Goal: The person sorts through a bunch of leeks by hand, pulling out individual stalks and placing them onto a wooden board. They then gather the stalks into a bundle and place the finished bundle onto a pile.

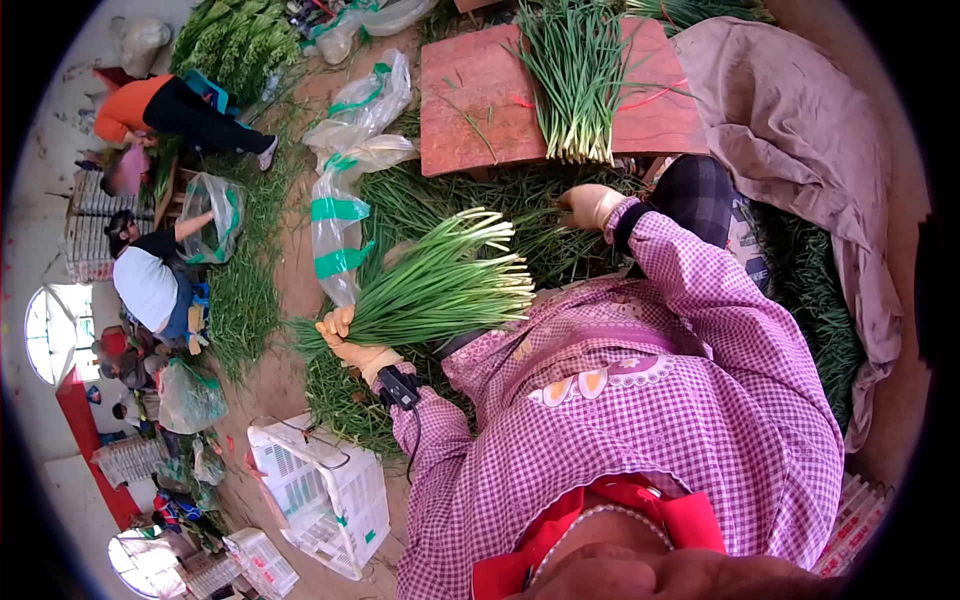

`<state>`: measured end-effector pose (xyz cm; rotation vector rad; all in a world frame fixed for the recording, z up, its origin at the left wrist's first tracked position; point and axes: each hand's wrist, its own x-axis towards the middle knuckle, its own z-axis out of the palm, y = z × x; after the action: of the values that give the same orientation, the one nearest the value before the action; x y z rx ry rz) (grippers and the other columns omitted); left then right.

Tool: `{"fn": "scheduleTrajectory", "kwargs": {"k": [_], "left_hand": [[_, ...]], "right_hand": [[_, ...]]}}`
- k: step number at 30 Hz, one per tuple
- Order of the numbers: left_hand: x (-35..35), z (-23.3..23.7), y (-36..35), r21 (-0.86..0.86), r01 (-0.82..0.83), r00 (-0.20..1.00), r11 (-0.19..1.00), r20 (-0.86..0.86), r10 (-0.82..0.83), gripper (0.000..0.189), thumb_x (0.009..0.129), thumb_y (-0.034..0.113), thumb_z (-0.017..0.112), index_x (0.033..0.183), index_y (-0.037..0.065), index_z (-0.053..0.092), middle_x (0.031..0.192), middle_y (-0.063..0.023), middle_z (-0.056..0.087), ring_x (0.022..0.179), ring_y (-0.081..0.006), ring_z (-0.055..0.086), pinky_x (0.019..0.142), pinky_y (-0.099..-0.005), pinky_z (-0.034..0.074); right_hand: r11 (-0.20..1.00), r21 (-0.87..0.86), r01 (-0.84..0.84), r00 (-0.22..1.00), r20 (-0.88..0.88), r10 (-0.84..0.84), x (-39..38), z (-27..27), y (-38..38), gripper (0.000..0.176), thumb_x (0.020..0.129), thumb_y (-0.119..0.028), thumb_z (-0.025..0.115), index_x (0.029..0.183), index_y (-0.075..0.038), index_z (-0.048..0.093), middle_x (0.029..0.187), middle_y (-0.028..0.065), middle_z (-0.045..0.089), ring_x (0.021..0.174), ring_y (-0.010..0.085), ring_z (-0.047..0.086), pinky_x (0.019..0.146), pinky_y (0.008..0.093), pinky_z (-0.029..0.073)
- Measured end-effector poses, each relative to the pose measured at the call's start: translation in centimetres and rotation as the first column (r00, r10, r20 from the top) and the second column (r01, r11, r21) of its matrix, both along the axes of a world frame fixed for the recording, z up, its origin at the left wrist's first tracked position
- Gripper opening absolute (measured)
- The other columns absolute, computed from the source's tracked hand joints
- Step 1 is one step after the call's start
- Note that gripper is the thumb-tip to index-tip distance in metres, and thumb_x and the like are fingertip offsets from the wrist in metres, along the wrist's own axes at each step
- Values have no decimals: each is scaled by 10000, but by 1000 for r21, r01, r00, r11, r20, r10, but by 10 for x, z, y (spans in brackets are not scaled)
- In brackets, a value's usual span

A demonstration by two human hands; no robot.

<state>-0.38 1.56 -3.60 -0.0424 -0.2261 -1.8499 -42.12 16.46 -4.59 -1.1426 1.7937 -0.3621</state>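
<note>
My gloved left hand (352, 342) is closed round the leafy end of a thick bunch of garlic chives (435, 285). The pale stem ends fan out to the right, in front of my lap. My gloved right hand (592, 206) is just below the front edge of a red board (470, 95), over loose green leaves (550, 245). Its fingers are curled, and what they hold, if anything, is too small to make out. Another bunch of garlic chives (575, 90) lies on the board across a red tie (650, 97), stem ends towards me.
Clear plastic with green tape (340, 220) lies left of the bunch. A white plastic crate (325, 495) is at lower left. A brown cloth (790, 120) covers a heap at right. Other people, one in a white top (150, 285), bend over work at far left.
</note>
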Motion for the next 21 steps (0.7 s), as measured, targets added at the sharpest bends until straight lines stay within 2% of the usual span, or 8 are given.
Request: {"fn": "scheduleTrajectory", "kwargs": {"k": [3, 6, 9, 13, 15, 17, 19, 21], "left_hand": [[-1, 4, -2, -38, 14, 999, 999, 53, -12, 321, 909, 193, 506, 612, 147, 391, 600, 34, 408, 605, -114, 409, 662, -275, 386], [-4, 8, -3, -80, 46, 999, 996, -7, -47, 331, 910, 204, 503, 608, 153, 378, 588, 40, 390, 606, -109, 401, 657, -265, 373], [-2, 17, 1, -136, 71, 996, 988, 56, -64, 333, 916, 226, 489, 608, 157, 380, 572, 46, 383, 610, -105, 405, 664, -262, 368], [4, 11, 5, -92, 38, 993, 995, 114, -27, 359, 939, 281, 478, 614, 154, 396, 549, 50, 393, 580, -117, 426, 624, -275, 398], [0, 15, 9, -83, 6, 993, 997, 119, 4, 375, 941, 284, 465, 597, 161, 382, 532, 52, 391, 574, -112, 434, 605, -279, 406], [-1, 16, 8, -85, 10, 992, 996, 127, 1, 379, 943, 285, 455, 592, 164, 381, 534, 52, 398, 574, -112, 440, 600, -282, 410], [-3, 17, 7, -88, 17, 991, 996, 135, -5, 383, 946, 286, 446, 587, 167, 380, 536, 52, 406, 573, -113, 447, 595, -285, 415], [-6, 21, 7, -113, 58, 994, 992, 97, -47, 390, 950, 289, 435, 583, 169, 377, 540, 51, 414, 573, -112, 454, 593, -284, 418]], "right_hand": [[975, -200, 94, 944, 330, -23, 32, 19, 6, 631, 851, -400, 594, 1291, 24, 433, 1091, 201, 614, 657, 218, 636, 516, 314, 526], [987, -159, -5, 804, 587, 98, 64, 37, -8, 508, 872, -373, 588, 1146, 47, 508, 760, 87, 643, 528, 129, 583, 438, 247, 476], [960, -44, -277, 859, 437, 268, 59, 27, -6, 255, 876, -204, 556, 967, 29, 603, 572, 31, 573, 429, 134, 523, 408, 282, 425], [920, 175, -351, 935, 16, 354, 20, -12, -3, 281, 824, -201, 545, 1019, -17, 630, 708, 118, 651, 529, 174, 601, 502, 309, 482], [811, -218, -543, 819, -352, 454, -5, -76, 4, 343, 804, -193, 553, 1102, -37, 616, 820, 143, 672, 609, 185, 639, 537, 333, 502], [850, -122, -513, 794, -443, 416, 6, -30, -3, 361, 836, -245, 554, 1115, -22, 605, 939, 159, 667, 680, 173, 654, 558, 332, 515], [986, -133, -103, 989, 92, 116, 14, -7, -14, 429, 889, -373, 522, 1113, -18, 607, 1026, 150, 656, 741, 177, 662, 576, 324, 530], [996, -56, 67, 877, 480, -32, 30, 5, -23, 543, 907, -501, 456, 1101, -20, 616, 1010, 113, 665, 735, 175, 652, 580, 303, 535]]}}
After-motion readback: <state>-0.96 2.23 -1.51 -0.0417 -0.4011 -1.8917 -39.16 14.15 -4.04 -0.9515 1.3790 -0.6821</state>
